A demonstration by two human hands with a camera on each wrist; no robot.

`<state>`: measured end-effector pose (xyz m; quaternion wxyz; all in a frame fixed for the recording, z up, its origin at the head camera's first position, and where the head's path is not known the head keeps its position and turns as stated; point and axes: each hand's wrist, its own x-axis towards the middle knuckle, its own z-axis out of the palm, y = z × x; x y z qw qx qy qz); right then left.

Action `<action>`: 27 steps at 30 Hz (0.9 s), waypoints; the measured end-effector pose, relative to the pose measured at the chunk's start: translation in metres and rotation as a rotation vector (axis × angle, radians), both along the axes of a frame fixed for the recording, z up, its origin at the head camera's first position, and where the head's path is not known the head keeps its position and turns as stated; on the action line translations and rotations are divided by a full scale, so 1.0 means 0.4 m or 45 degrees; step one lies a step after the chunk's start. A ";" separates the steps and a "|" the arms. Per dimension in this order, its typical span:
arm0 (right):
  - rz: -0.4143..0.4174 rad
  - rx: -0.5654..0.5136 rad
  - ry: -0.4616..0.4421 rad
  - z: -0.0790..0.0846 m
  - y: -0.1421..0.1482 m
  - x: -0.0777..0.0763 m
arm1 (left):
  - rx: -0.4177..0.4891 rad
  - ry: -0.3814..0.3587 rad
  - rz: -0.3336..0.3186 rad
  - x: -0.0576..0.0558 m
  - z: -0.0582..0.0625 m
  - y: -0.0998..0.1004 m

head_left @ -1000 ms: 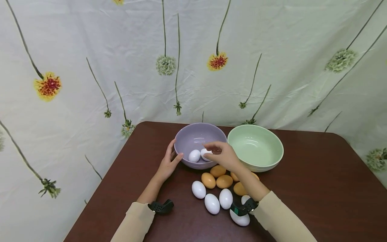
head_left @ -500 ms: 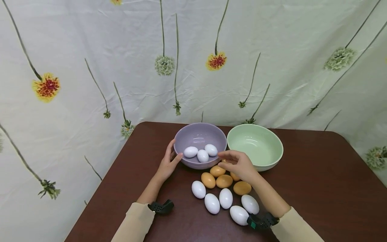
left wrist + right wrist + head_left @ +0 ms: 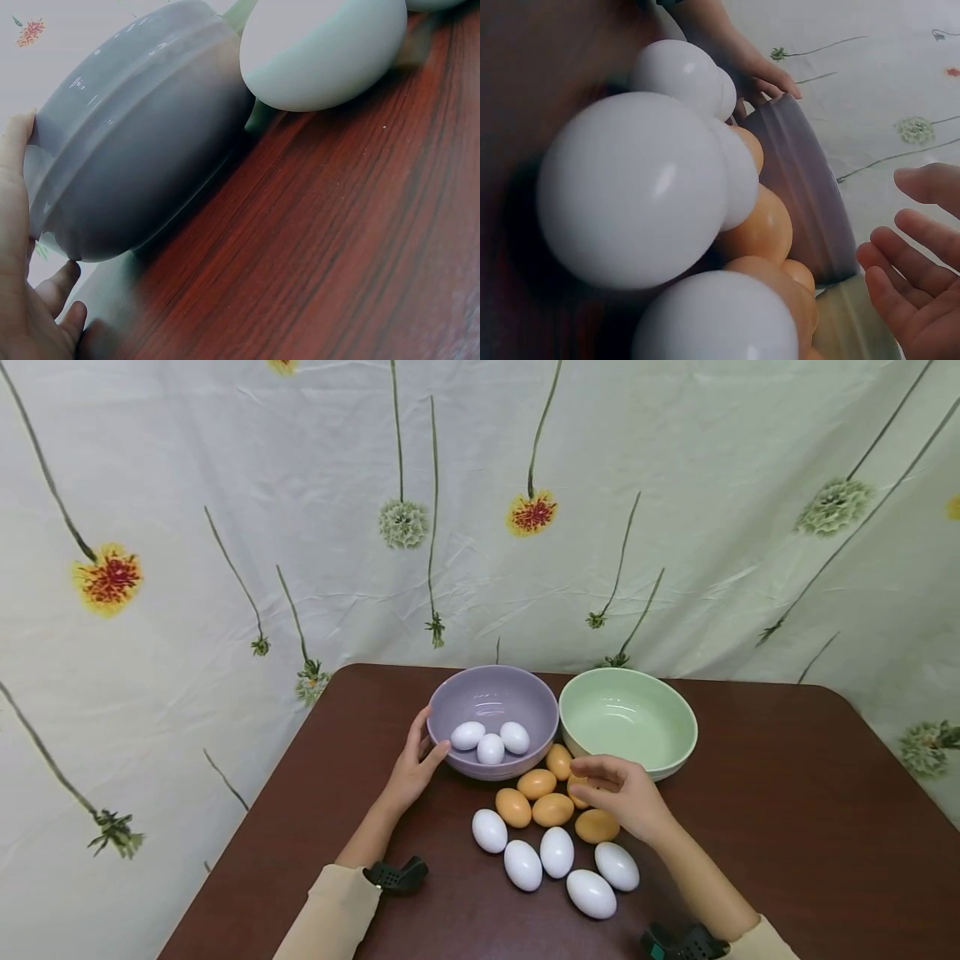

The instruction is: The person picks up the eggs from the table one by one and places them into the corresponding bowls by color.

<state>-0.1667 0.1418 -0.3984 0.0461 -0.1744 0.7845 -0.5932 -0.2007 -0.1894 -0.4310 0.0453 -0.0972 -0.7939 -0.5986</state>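
Note:
My left hand [image 3: 407, 770] holds the purple bowl [image 3: 491, 691] at its left side, thumb on the near rim and fingers along the outer wall. The left wrist view shows those fingers against the bowl's outside. Inside the bowl lie three white eggs [image 3: 491, 749]. My right hand [image 3: 633, 802] hovers, empty, over the right edge of a group of brown eggs [image 3: 552, 810], its thumb and fingers apart and loosely bent. It partly covers one brown egg. Several white eggs [image 3: 522, 865] lie on the table nearer to me; they loom large in the right wrist view.
A light green bowl [image 3: 628, 714] with nothing in it stands just right of the purple one. Both bowls sit near the back of the dark red-brown table [image 3: 772, 777]. Behind it hangs a white cloth [image 3: 330, 485] printed with flowers.
The right hand has left a white egg in the purple bowl, then drawn back right and toward me over the brown eggs. The left hand stays on the bowl; the eggs inside have shifted.

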 end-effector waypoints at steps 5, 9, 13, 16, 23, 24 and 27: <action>-0.022 -0.062 0.003 -0.014 0.024 0.024 | -0.018 -0.018 0.011 -0.002 0.000 -0.001; -0.034 -0.082 -0.007 -0.024 0.044 0.048 | -0.015 -0.022 0.006 -0.002 0.000 -0.001; -0.043 -0.066 -0.024 -0.030 0.059 0.069 | -0.007 -0.023 0.008 -0.002 0.001 -0.003; -0.045 -0.055 -0.008 -0.033 0.067 0.084 | -0.013 -0.028 0.010 -0.002 0.002 -0.005; -0.044 -0.080 0.077 -0.055 0.086 0.114 | -0.012 -0.032 -0.002 -0.004 0.001 -0.004; -0.046 -0.082 0.086 -0.059 0.089 0.117 | -0.010 -0.031 -0.005 -0.004 0.000 -0.004; -0.059 -0.083 0.081 -0.067 0.099 0.128 | 0.000 -0.023 -0.017 -0.005 -0.001 -0.002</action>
